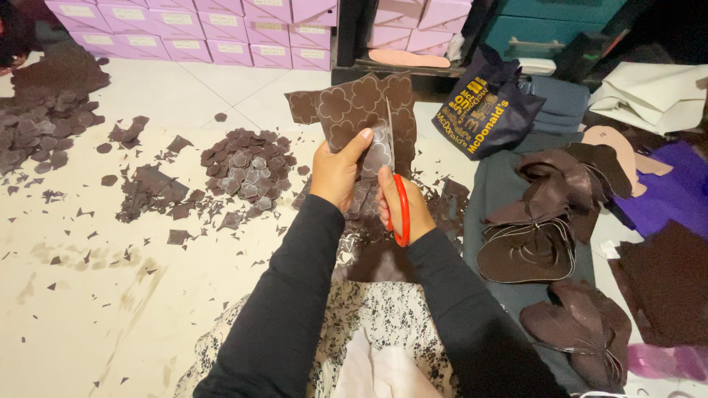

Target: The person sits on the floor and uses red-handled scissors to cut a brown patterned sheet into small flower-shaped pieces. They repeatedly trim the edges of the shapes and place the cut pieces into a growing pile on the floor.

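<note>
Left hand grips a brown sheet; right hand works red scissors. Blades at 12 o'clock could nick the thumb, so close by.

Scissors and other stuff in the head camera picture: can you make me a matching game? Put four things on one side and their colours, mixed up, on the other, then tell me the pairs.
Things:
1. scissors handle
2. stacked boxes
3. sheet with flower outlines, held up by the left hand while the right hand works the scissors
4. folded cloth at the right edge

Colours:
A. purple
B. dark brown
C. red
D. pale pink

Pairs: 1-C, 2-D, 3-B, 4-A
</note>
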`<control>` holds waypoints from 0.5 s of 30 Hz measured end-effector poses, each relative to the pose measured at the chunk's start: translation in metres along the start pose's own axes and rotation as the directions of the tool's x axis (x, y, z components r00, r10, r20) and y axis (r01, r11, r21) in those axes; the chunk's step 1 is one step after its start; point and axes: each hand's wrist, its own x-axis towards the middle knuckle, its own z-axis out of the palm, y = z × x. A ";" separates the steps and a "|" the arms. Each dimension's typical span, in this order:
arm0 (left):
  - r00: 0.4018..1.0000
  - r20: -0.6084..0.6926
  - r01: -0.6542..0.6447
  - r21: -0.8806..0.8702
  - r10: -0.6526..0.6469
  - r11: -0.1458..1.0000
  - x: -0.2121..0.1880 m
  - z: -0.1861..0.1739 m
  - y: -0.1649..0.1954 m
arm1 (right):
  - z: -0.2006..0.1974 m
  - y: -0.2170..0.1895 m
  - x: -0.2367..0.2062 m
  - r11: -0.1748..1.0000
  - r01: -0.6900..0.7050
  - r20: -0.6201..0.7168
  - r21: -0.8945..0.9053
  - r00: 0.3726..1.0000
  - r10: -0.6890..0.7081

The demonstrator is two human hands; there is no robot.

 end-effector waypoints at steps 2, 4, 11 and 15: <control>1.000 0.003 0.003 -0.022 -0.003 1.000 0.000 0.000 -0.001 | 0.002 0.000 0.000 1.000 -0.006 -0.021 0.011 1.000 0.006; 1.000 -0.015 0.002 -0.013 -0.002 1.000 -0.001 0.002 -0.002 | 0.003 0.000 0.001 1.000 -0.005 -0.041 0.009 0.999 0.006; 0.999 -0.029 0.030 -0.076 -0.032 0.997 0.000 0.002 -0.004 | 0.006 -0.001 -0.001 1.000 -0.004 -0.081 -0.013 0.997 0.003; 0.998 -0.015 0.053 -0.118 -0.055 0.992 0.001 0.002 -0.004 | 0.008 -0.002 -0.002 1.000 0.015 -0.083 -0.010 0.996 -0.016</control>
